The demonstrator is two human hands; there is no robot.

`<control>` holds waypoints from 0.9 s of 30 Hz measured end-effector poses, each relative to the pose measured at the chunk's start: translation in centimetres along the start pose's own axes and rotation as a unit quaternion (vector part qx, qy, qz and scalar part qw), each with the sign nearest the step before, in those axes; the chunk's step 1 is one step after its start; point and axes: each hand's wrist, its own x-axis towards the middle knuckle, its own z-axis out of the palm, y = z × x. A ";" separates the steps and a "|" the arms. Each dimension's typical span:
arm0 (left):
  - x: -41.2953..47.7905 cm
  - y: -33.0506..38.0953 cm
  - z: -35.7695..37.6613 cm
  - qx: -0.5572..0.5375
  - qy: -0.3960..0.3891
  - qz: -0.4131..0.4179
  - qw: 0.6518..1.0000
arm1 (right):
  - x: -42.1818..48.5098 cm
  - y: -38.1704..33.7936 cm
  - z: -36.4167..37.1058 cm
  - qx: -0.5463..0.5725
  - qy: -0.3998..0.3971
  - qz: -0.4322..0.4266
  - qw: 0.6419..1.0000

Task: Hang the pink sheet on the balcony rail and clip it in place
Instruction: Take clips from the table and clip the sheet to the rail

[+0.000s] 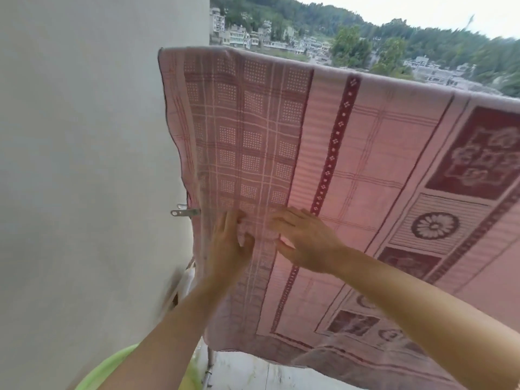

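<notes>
The pink sheet [351, 153], checked at its left end and patterned with dark red flowers to the right, hangs draped over the balcony rail, which it hides. Its top fold runs from upper left down to the right edge. My left hand [229, 243] pinches a small bunch of the cloth near the sheet's left edge, about halfway down. My right hand [304, 240] lies beside it with fingers spread flat against the cloth, thumb under. A metal clip [185, 211] sticks out from behind the sheet's left edge, just left of my left hand.
A pale wall [84, 164] fills the left side, close to the sheet's edge. A green basin [118, 367] shows at the bottom left under my left arm. A thin metal post [208, 370] stands below the sheet. Houses and wooded hills lie beyond.
</notes>
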 end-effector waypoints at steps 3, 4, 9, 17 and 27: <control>-2.3 4.9 4.6 0.006 -0.093 0.013 0.996 | -7.2 3.4 -1.2 0.014 -0.003 0.090 0.996; -3.4 6.8 6.2 0.016 -0.115 0.025 0.993 | -10.0 4.5 -1.5 0.016 -0.005 0.119 0.993; -9.5 17.8 14.8 0.030 -0.217 0.071 0.973 | -25.1 9.5 -3.5 0.045 0.011 0.259 0.965; -19.4 37.4 29.5 0.034 -0.373 0.155 0.914 | -49.2 16.9 -7.8 0.049 -0.004 0.484 0.874; -29.4 58.3 47.5 0.051 -0.493 0.275 0.824 | -73.3 27.6 -11.2 0.040 0.011 0.676 0.736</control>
